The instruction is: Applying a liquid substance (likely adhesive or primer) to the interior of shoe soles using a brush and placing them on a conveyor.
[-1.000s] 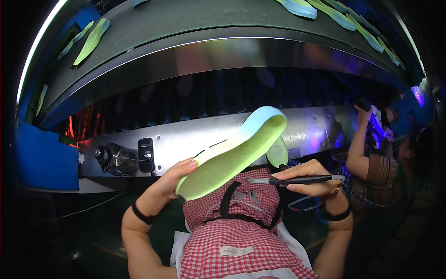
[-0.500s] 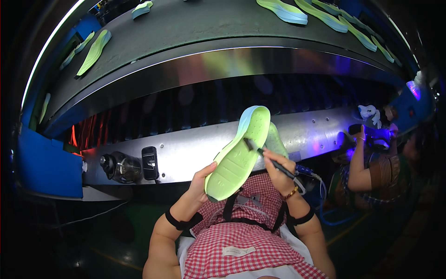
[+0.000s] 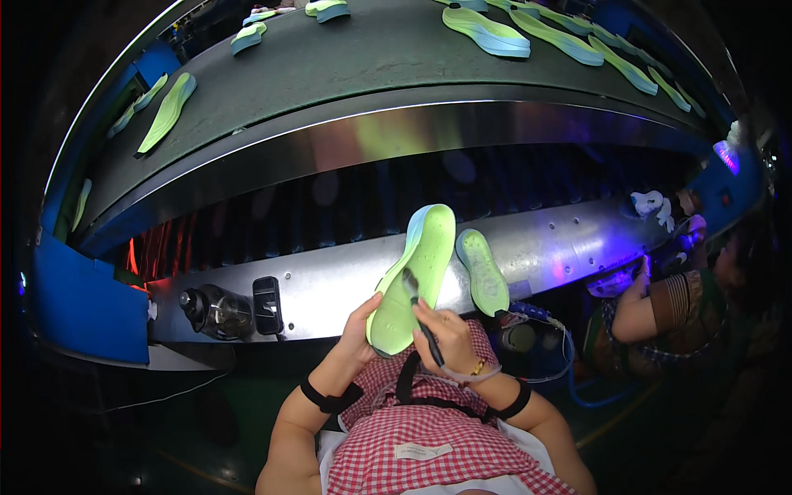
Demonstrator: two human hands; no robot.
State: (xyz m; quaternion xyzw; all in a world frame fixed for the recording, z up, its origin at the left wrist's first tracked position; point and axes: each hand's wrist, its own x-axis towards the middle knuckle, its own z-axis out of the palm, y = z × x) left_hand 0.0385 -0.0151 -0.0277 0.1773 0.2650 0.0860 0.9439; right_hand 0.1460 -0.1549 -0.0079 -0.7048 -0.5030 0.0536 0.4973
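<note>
My left hand [image 3: 360, 327] grips the heel end of a pale green shoe sole [image 3: 399, 318] with a light blue edge, tilted up over the metal ledge. Its inner face is turned toward me. In my right hand [image 3: 446, 337] is a dark-handled brush [image 3: 430, 340], whose bristles touch the middle of the sole. A thin tube runs from the handle's end past my wrist. Just right of the held sole, a second green sole [image 3: 485, 276] with a whitish inner face lies on the ledge, touched by neither hand.
On the metal ledge [image 3: 355, 262] at left stand a dark bottle [image 3: 216, 312] and a phone-like black object [image 3: 266, 305]. Beyond runs a conveyor belt [image 3: 363, 58] carrying several soles. A jar [image 3: 518, 337] and blue hose [image 3: 569, 363] are at right, near a co-worker's arm [image 3: 639, 309].
The brush has moved left and down along the sole, from near its forefoot to its middle. The held sole has shifted slightly left, uncovering the second sole. My view has tilted a little.
</note>
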